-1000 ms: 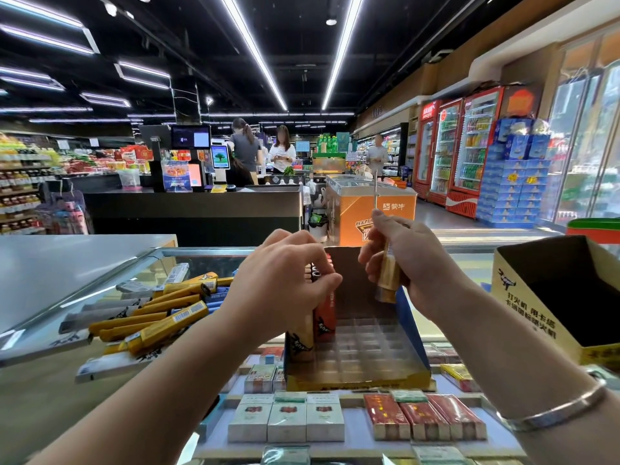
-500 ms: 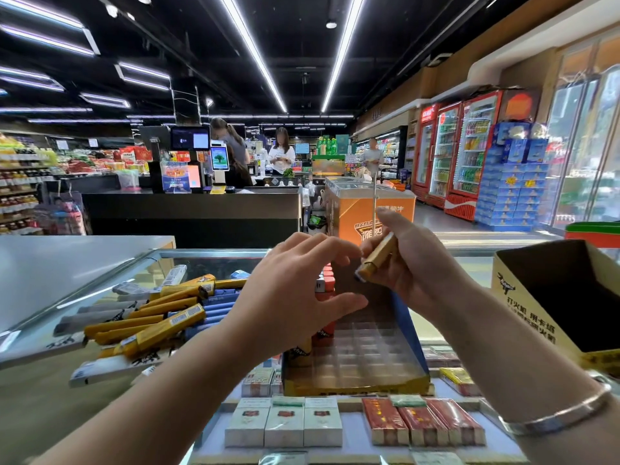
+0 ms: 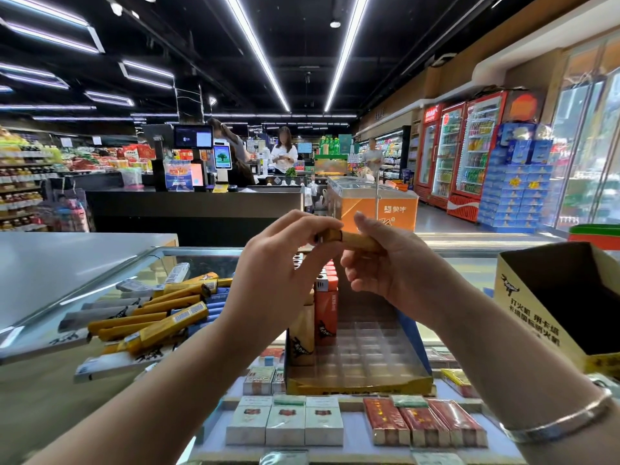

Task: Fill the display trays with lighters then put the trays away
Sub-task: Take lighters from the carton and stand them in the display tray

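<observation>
**Both hands on one tan lighter above the display tray**

The left hand point(image 3: 285, 273) and right hand point(image 3: 385, 263) meet above the display tray point(image 3: 359, 380), each pinching an end of a tan lighter point(image 3: 352, 239) held level between them. The left fingertips close on its darker cap end; the right thumb and fingers curl round the body.

The tray stands on the glass counter point(image 3: 469, 263), directly beneath the hands. Most of its clear cells show bare; a tan lighter point(image 3: 302, 333) and orange-red lighters point(image 3: 325, 310) stand upright in its left rows, their printed logos too small to read.

Left of the tray lies a heap of loose yellow, grey and blue lighters point(image 3: 151, 317) with barcode stickers. Right of it stands an open yellow carton point(image 3: 536, 317) printed with a crocodile mark and Chinese text including "打火机". In front of the tray, under the glass, sit cigarette packs point(image 3: 285, 421). Beyond it an orange freezer point(image 3: 379, 209) reads "蒙牛"; the hands hide its lower front.
</observation>
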Motion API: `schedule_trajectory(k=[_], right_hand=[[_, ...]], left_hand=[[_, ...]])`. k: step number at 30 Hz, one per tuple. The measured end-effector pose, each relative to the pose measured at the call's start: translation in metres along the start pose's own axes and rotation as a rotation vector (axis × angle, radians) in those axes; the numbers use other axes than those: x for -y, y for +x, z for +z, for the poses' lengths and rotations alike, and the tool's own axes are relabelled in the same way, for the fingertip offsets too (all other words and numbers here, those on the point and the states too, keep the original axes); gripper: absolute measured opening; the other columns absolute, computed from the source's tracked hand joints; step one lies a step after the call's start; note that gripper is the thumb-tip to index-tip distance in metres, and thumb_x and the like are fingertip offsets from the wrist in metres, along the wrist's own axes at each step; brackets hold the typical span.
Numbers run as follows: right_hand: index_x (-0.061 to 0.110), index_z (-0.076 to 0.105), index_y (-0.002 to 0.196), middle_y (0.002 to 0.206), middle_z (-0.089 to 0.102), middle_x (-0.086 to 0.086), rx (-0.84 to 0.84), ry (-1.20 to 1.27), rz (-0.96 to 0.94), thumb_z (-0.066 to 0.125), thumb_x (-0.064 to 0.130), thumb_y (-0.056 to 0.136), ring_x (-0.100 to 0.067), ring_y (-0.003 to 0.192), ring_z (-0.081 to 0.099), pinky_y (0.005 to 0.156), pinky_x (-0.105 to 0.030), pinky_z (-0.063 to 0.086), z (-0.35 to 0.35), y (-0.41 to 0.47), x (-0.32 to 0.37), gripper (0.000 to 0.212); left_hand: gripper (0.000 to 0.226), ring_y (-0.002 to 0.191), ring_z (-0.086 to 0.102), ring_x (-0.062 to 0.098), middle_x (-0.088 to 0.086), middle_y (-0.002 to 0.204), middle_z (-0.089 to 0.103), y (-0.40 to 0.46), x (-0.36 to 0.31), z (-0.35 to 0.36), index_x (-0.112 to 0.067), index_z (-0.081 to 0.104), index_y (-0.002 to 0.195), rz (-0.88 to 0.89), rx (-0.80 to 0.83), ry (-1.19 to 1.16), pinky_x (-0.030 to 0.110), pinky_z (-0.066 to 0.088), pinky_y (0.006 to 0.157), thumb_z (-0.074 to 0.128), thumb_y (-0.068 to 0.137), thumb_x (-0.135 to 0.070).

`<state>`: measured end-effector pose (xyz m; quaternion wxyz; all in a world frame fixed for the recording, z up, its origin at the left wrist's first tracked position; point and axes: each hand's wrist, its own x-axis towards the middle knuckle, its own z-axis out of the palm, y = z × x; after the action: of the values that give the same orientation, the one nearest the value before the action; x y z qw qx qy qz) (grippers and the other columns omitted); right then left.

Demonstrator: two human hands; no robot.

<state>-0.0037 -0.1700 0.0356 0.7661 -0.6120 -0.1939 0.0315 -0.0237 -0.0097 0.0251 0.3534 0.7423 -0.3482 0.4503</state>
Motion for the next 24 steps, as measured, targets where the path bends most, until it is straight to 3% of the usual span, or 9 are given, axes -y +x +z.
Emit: schedule_trajectory(k=[3,7,10,14,19,24], right_hand=[[0.007,0.058,0.084,0.064,0.061,-0.009,-0.047,-0.115,-0.016,0.058,0.033,0.086,-0.016,0.05,0.058,0.043,-0.024,0.05,0.002,-0.001,-0.001,0.025],[0.013,0.056,0.077,0.064,0.059,-0.001,-0.281,-0.235,-0.185,0.055,0.022,0.092,-0.011,0.055,0.058,0.054,-0.029,0.054,-0.001,0.001,0.001,0.018],[0.016,0.056,0.076,0.074,0.061,-0.005,-0.477,-0.39,-0.315,0.052,0.018,0.092,-0.013,0.068,0.056,0.064,-0.03,0.048,-0.01,0.002,0.005,0.017],[0.022,0.056,0.077,0.079,0.059,0.002,-0.649,-0.511,-0.333,0.056,0.016,0.088,-0.011,0.074,0.052,0.063,-0.029,0.04,-0.019,0.008,0.001,0.012],[0.018,0.052,0.097,0.09,0.054,0.001,-0.484,-0.544,-0.104,0.056,0.011,0.088,-0.007,0.078,0.05,0.056,-0.018,0.035,-0.026,0.013,-0.011,0.012],[0.022,0.054,0.094,0.092,0.054,-0.001,-0.4,-0.593,-0.013,0.055,0.008,0.088,-0.012,0.084,0.052,0.062,-0.024,0.045,-0.026,0.014,-0.019,0.015]], left_hand=[[0.031,0.089,0.058,0.002,-0.017,0.093,0.057,0.001,0.0,-0.001,-0.014,0.062,0.11,-0.011,-0.035,-0.019,0.008,0.046,0.077,0.054,0.085,-0.03],[0.025,0.088,0.058,0.003,-0.022,0.093,0.056,0.002,0.001,-0.004,-0.025,0.058,0.111,-0.049,-0.043,-0.036,0.011,0.047,0.076,0.054,0.086,-0.026],[0.023,0.086,0.059,0.006,-0.02,0.092,0.058,0.002,0.0,-0.005,-0.029,0.059,0.106,-0.083,-0.013,-0.051,0.021,0.049,0.075,0.054,0.085,-0.023],[0.022,0.088,0.059,0.007,-0.02,0.089,0.06,0.001,-0.001,-0.004,-0.026,0.065,0.103,-0.106,0.062,-0.069,0.027,0.05,0.075,0.054,0.084,-0.024],[0.022,0.091,0.057,0.009,-0.02,0.09,0.06,0.0,0.004,-0.002,-0.026,0.069,0.101,-0.088,0.158,-0.039,0.036,0.05,0.077,0.056,0.083,-0.024],[0.024,0.092,0.055,0.006,-0.023,0.089,0.057,-0.002,0.007,0.0,-0.025,0.07,0.101,-0.039,0.228,0.047,0.034,0.05,0.078,0.056,0.082,-0.028]])
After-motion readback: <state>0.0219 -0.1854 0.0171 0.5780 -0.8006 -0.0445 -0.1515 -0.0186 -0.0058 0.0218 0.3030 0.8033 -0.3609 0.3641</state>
